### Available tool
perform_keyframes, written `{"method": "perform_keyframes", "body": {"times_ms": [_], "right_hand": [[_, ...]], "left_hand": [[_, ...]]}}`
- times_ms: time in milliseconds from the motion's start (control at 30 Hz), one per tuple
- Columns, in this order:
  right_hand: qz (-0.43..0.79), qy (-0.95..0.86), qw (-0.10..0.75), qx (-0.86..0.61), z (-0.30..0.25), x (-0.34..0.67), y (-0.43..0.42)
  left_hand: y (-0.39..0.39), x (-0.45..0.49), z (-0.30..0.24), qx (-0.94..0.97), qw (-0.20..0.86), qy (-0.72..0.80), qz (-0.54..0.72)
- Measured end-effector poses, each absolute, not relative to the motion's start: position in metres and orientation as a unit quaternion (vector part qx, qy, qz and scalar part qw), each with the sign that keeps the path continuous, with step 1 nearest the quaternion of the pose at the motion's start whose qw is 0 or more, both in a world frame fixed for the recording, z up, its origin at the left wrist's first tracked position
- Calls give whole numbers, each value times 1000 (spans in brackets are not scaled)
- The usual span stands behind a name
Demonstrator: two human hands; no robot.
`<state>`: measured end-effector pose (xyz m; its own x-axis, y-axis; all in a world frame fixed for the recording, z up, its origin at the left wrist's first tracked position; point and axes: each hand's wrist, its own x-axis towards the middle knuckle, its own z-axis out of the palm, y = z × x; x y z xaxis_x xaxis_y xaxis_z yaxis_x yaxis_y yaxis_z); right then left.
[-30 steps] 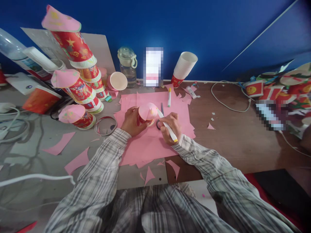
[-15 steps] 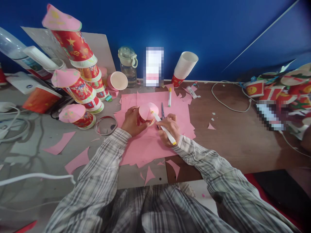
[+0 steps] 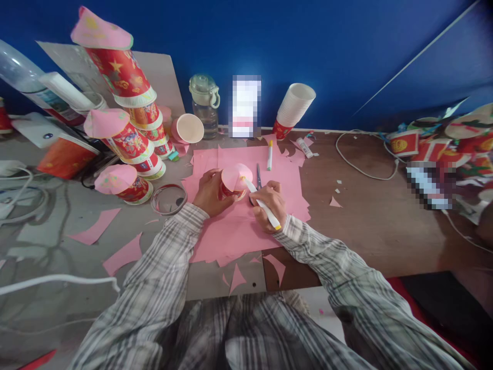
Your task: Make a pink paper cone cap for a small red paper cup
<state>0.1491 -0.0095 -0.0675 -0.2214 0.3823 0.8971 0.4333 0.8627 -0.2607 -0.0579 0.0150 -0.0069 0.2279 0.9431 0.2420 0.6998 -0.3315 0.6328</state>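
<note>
My left hand (image 3: 211,194) is wrapped around the side of a red paper cup (image 3: 239,196) topped with a pink paper cone (image 3: 233,176). Between the fingers of my right hand (image 3: 269,205) is a white marker (image 3: 268,213) with a yellow end; its yellow tip touches the cone's right part. Under both hands lie pink paper sheets (image 3: 215,241). Scissors (image 3: 259,177), partly hidden by my right hand, rest on the sheets. Behind them lies a second marker (image 3: 269,155), with yellow and green ends.
Stacked red cups with pink cone tops (image 3: 127,149) stand at left, beside a tape roll (image 3: 168,199). A water bottle (image 3: 204,105), a blurred lit screen (image 3: 245,105) and a white cup stack (image 3: 295,108) line the back. Cup crafts (image 3: 435,146) and a cable (image 3: 362,174) lie right.
The view has shifted very slightly. Both hands keep their hold, and the marker tip stays on the pink cone with hardly any movement.
</note>
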Motion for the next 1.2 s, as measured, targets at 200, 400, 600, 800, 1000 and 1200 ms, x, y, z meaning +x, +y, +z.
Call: {"method": "perform_keyframes", "body": {"times_ms": [200,400,600,800,1000,1200], "right_hand": [[-17,-775,582,-247,-63,149,-11],[-33,-796,539,-273,-81,155,-11],[-14,-793,553,-254,-84,156,-9],[-31,-792,552,-257,-84,153,-8],[-18,-795,549,-256,-82,155,-8],[-21,-779,577,-244,-74,152,-8]], "left_hand": [[13,-57,-3,746,213,549,311],[14,-56,-3,756,191,540,316],[17,-57,-7,766,177,526,324],[17,-57,-7,765,180,529,320],[16,-56,-6,760,189,535,318],[14,-54,-1,734,223,562,310]]}}
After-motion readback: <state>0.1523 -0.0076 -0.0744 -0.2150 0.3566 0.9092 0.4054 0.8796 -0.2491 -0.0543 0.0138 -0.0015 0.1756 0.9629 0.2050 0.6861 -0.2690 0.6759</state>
